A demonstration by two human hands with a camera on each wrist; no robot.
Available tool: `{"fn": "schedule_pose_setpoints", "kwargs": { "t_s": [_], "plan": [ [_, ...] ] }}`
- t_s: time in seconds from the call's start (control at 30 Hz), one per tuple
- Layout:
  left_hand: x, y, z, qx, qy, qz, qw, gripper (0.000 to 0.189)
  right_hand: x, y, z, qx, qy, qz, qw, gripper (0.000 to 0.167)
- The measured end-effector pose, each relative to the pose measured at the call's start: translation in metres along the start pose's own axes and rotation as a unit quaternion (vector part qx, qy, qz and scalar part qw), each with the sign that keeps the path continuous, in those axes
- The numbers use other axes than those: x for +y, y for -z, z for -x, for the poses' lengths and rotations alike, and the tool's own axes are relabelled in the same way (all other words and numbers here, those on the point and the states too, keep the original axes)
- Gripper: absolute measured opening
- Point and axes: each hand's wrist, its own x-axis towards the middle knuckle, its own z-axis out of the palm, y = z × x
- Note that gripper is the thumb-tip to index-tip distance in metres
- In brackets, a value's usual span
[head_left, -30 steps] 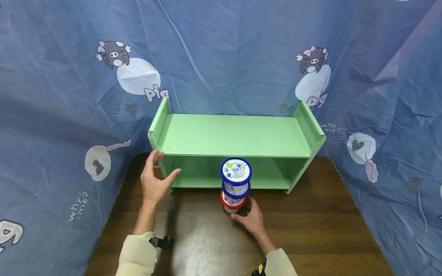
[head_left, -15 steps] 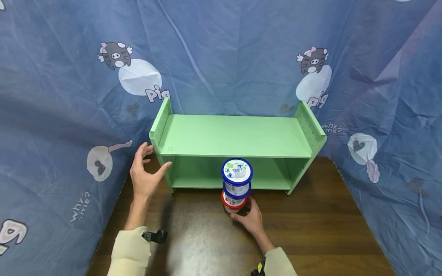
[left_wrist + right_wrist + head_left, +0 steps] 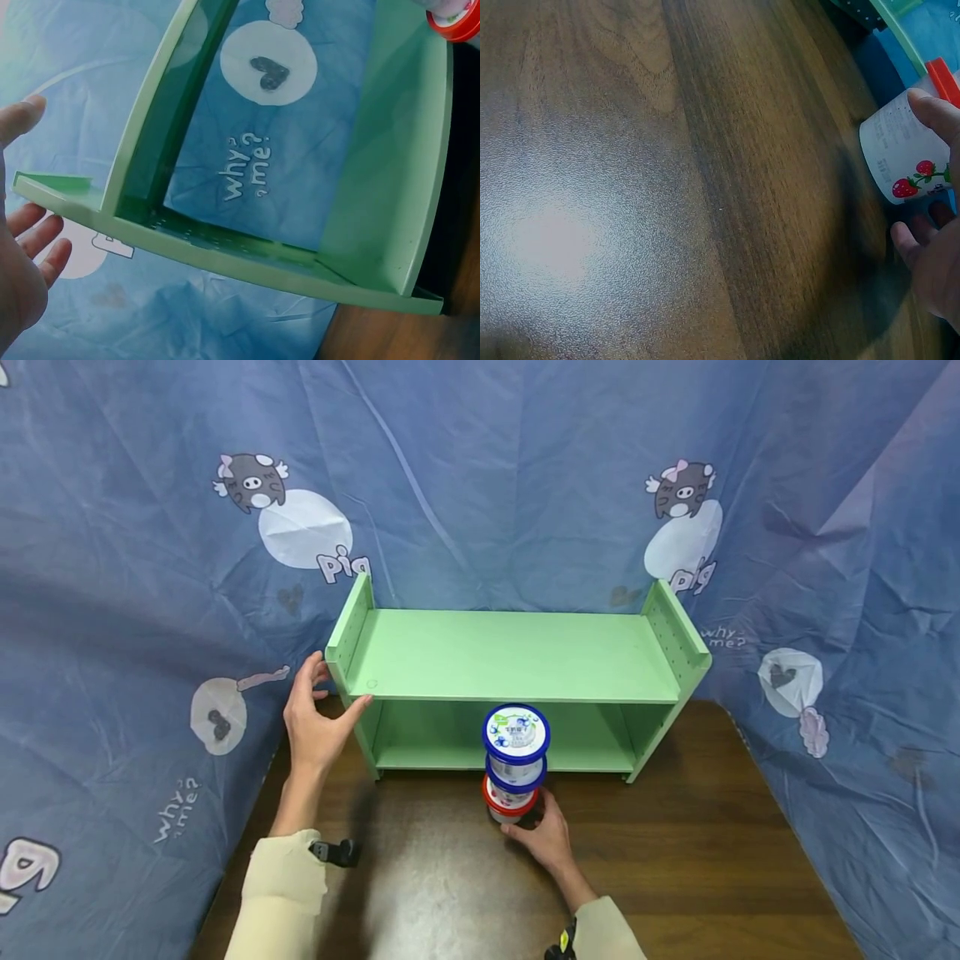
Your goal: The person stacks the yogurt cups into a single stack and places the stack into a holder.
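Note:
Three round plastic tubs stand stacked in front of the green shelf [image 3: 510, 656]. On top is a tub with a blue lid [image 3: 516, 735], a second blue-lidded tub [image 3: 516, 777] is below it, and the lowest tub has a red lid [image 3: 943, 81] and strawberry prints. My right hand [image 3: 550, 841] holds that lowest tub, with the thumb on one side and the fingers on the other. My left hand [image 3: 315, 727] is spread beside the shelf's left side panel [image 3: 225, 262], thumb apart from the fingers. Fingertips are close to the panel; whether they touch it, I cannot tell.
The shelf has an upper board and a lower compartment [image 3: 427, 735] and stands at the back of a dark wooden table [image 3: 675, 860]. A blue curtain [image 3: 480, 485] with pig prints hangs behind and at both sides.
My left hand has moved left, then forward toward the shelf's left side panel. The right hand and the stacked tubs have stayed in place.

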Motion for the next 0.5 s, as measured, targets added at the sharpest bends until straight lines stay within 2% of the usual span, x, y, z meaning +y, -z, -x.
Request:
{"fn": "schedule_pose_setpoints", "kwargs": {
  "t_s": [0.37, 0.5],
  "plan": [
    [0.0, -0.006, -0.011, -0.017, -0.009, -0.022, 0.9996, 0.083, 0.003, -0.004, -0.001, 0.001, 0.002, -0.006, 1.0, 0.093],
    [-0.002, -0.008, -0.014, -0.021, -0.003, -0.024, 0.9995, 0.084, 0.003, -0.005, -0.001, 0.004, -0.004, -0.006, 1.0, 0.093]
  ]
}}
